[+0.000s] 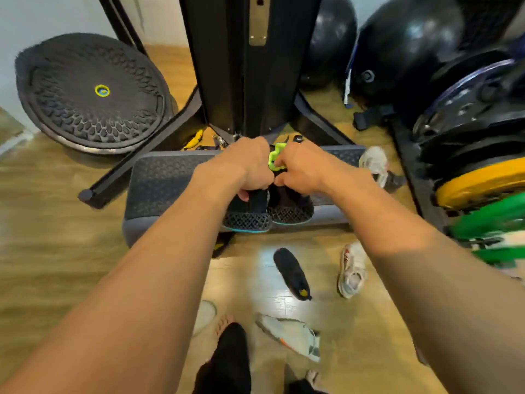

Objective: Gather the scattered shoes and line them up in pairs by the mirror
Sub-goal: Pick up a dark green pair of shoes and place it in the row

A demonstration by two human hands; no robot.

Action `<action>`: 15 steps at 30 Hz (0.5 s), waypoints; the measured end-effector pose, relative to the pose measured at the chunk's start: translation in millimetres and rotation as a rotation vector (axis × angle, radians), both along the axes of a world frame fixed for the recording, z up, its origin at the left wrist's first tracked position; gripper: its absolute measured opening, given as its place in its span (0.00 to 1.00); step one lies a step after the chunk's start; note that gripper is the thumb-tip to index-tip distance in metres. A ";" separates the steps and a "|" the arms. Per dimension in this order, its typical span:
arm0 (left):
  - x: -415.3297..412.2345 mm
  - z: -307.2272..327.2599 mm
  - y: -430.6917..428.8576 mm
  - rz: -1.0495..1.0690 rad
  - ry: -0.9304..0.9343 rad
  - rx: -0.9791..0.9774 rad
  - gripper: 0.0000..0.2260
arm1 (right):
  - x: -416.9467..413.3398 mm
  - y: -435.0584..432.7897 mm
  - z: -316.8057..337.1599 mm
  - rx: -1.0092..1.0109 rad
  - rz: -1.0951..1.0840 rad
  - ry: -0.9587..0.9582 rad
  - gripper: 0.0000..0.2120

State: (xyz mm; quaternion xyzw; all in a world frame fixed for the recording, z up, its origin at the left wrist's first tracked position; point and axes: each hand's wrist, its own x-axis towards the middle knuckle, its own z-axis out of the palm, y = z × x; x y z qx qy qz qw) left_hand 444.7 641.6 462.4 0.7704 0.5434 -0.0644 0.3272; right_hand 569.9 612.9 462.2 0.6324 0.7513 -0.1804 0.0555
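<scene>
While both arms stretch fwd, left hand (251, 166) curls its fingers round one black shoe (247, 217) & right hand (305, 166) grips the twin shoe (292, 210); the pair is side by side just below the fingers, over a grey step (159, 183), neon-green bit (274, 160) btwn the knuckles

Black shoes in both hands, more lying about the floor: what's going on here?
A person is tidying up shoes. The left hand grips the left black shoe and the right hand grips the right black shoe, side by side, heels toward the camera, at a grey step. Loose on the wooden floor lie a lone black shoe, a white shoe, a grey-white shoe and a far white shoe beside the step.
</scene>
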 end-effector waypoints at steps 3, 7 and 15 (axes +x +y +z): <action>48.9 80.4 -58.9 -0.054 -0.043 0.153 0.08 | 52.3 -63.1 84.6 0.063 -0.092 0.012 0.09; 113.6 184.6 -145.6 -0.191 -0.048 0.347 0.09 | 113.8 -159.1 183.9 0.175 -0.201 -0.019 0.10; 225.5 310.9 -293.3 -0.563 -0.125 0.517 0.12 | 209.3 -351.5 304.6 0.331 -0.541 -0.105 0.11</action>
